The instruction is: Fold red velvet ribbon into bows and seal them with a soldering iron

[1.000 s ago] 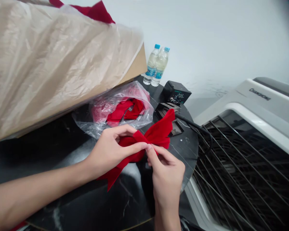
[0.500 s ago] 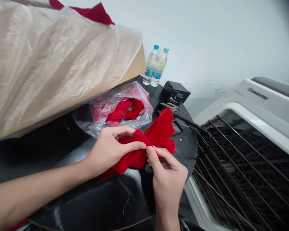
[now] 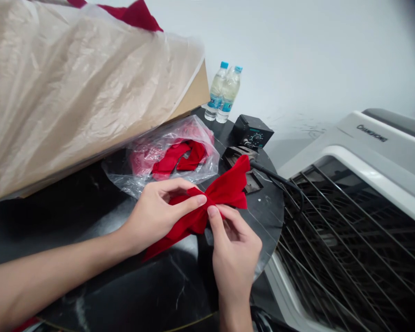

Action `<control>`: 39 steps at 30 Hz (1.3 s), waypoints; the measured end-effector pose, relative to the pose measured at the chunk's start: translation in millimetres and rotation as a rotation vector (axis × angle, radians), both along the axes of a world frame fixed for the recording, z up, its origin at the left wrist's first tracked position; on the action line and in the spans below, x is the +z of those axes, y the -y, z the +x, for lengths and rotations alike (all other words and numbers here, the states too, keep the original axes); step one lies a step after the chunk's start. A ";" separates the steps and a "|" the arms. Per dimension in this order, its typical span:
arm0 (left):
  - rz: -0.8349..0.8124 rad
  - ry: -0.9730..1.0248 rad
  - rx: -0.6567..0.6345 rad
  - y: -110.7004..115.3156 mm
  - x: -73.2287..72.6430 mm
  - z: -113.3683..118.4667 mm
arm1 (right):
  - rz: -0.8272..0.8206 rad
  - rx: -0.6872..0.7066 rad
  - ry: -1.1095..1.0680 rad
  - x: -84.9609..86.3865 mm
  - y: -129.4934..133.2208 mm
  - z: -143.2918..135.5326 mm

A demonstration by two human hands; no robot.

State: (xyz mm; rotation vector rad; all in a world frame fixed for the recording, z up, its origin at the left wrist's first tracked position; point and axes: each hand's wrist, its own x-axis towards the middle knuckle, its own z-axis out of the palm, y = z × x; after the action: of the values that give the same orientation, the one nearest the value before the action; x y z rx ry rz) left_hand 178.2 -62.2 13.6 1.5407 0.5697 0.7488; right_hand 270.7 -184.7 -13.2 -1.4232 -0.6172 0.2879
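One red cloth bow (image 3: 228, 186) is spanning our grip over the counter (image 3: 124, 290), its long axis running from near left to far right, one flared end pointing far right. Our left hand (image 3: 152, 214) and right hand (image 3: 237, 244) are both pinching it near its middle, thumb tips resting just apart. Beyond it, one clear plastic bag (image 3: 141, 159) is holding several red pieces (image 3: 173, 159); farther off, two bottles (image 3: 216, 90) and one black dial box (image 3: 251, 131) are standing.
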 end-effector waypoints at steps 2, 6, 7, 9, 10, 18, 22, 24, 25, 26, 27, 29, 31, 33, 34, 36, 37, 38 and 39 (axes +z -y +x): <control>-0.020 0.018 -0.009 0.0 0.1 0.1 | 0.012 -0.011 -0.002 -0.2 0.4 -1.1; -0.069 0.028 -0.019 1.8 4.3 -1.0 | 0.028 -0.030 0.011 1.9 2.1 -1.4; -0.080 0.029 -0.017 2.4 5.8 -1.4 | 0.035 -0.038 0.021 2.7 2.4 -1.5; -0.100 0.031 -0.011 3.1 8.3 -2.2 | 0.043 -0.043 0.034 4.1 2.4 -1.9; -0.107 0.035 -0.012 3.2 9.1 -2.4 | 0.046 -0.042 0.037 4.6 2.2 -2.3; -0.231 0.066 -0.107 -1.9 5.7 -1.9 | 0.064 -0.035 0.040 5.3 1.0 -2.1; -0.347 0.065 -0.186 -4.7 4.5 -2.4 | 0.048 -0.020 0.075 5.7 3.5 3.2; -0.410 0.064 -0.229 -6.3 4.7 -2.6 | 0.042 0.007 0.105 5.3 5.9 7.0; -0.440 0.063 -0.249 -7.4 4.9 -2.6 | 0.038 0.025 0.117 5.1 7.4 9.1; -0.467 0.060 -0.267 -8.6 5.2 -2.6 | 0.031 0.044 0.127 4.9 8.8 11.2; -0.491 0.051 -0.283 -10.1 5.6 -2.5 | 0.023 0.060 0.138 5.0 10.2 13.4; -0.514 0.030 -0.312 -13.2 6.6 -2.2 | 0.014 0.087 0.153 5.9 12.5 17.5; -0.518 0.017 -0.340 -16.2 7.6 -1.8 | 0.019 0.120 0.169 8.1 13.8 21.4; -0.534 0.020 -0.381 -18.8 8.2 -1.5 | 0.037 0.164 0.178 11.1 14.0 25.1; -0.547 0.023 -0.405 -19.8 8.1 -1.4 | 0.047 0.188 0.180 12.6 13.9 26.9; -0.583 0.030 -0.453 -21.5 7.2 -1.4 | 0.065 0.228 0.181 15.5 13.4 30.2; -0.601 0.035 -0.475 -22.2 6.4 -1.5 | 0.069 0.245 0.180 16.7 13.2 31.6; -0.619 0.040 -0.494 -22.7 5.5 -1.7 | 0.066 0.264 0.180 17.6 13.1 32.9; -0.637 0.043 -0.512 -23.1 4.5 -2.0 | 0.057 0.287 0.180 18.4 13.2 34.1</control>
State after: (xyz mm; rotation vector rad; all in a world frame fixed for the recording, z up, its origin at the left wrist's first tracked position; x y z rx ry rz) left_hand 176.2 -39.1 18.1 1.0018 0.3110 0.1718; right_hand 304.8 -197.9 5.2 -1.3136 -0.9730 0.3678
